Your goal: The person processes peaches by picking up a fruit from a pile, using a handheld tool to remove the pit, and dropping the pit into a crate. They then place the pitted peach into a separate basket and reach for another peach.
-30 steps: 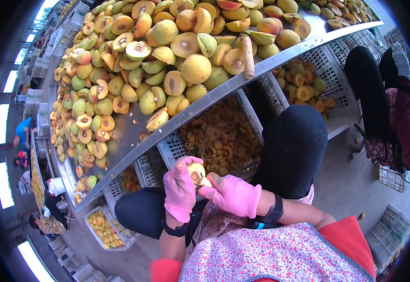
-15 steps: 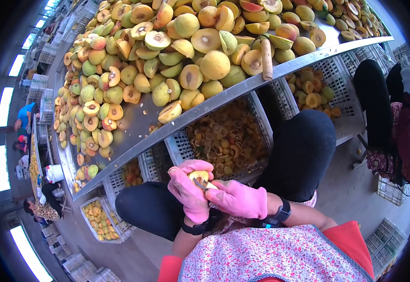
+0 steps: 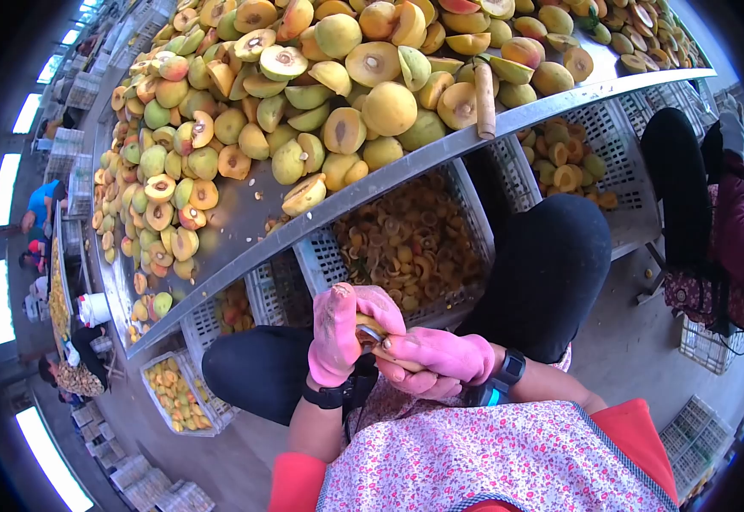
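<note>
My left hand [image 3: 340, 335], in a pink glove, is closed around a cut yellow peach half [image 3: 368, 322] above my lap. My right hand [image 3: 444, 354], also pink-gloved, grips a small pitting knife [image 3: 372, 334] whose metal blade meets the fruit's cut face. Most of the knife's handle is hidden by my fingers, and the pit area is partly covered. Beyond my hands, a metal table [image 3: 244, 205] carries a large heap of peach halves [image 3: 344, 130], some with pits still showing. On its edge rests a wooden-handled tool [image 3: 484, 101].
Under the table edge stands a crate [image 3: 325, 260] of peach scraps, with another crate [image 3: 632, 183] of halves to its right. A further crate [image 3: 175, 397] of peaches is on the floor at left. A seated co-worker [image 3: 700, 222] is at right; other people work far left.
My left hand has turned and risen slightly around the peach half. The right hand has shifted a little right and rotated, with the blade still at the fruit. The view has tilted slightly.
</note>
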`<state>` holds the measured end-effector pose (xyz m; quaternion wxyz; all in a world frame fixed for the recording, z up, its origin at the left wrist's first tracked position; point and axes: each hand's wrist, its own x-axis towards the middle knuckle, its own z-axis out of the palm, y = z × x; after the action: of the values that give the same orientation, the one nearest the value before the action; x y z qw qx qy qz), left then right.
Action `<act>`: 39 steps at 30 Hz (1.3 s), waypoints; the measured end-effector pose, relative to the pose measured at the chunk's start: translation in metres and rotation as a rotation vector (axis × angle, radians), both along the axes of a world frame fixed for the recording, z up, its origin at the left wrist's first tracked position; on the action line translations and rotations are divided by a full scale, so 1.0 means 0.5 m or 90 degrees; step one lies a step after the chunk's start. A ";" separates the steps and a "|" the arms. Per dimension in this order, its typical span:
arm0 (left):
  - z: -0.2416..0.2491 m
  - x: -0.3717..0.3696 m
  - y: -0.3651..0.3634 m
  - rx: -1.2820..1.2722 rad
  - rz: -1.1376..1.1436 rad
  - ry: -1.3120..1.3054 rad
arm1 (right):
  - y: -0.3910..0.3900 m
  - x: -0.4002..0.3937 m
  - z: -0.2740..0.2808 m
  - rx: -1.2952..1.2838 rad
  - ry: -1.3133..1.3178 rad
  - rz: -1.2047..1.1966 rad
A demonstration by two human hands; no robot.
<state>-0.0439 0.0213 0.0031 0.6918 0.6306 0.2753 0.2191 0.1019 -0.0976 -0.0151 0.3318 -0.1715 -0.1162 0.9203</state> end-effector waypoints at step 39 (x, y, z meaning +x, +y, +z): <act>0.098 0.034 0.366 0.293 -0.041 0.493 | 0.006 0.002 -0.097 0.241 -1.060 -0.133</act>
<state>-0.0270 0.2046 0.0520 0.3857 0.8118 0.4384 0.0009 0.1031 -0.0947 -0.0637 0.2447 -0.7422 -0.4569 0.4247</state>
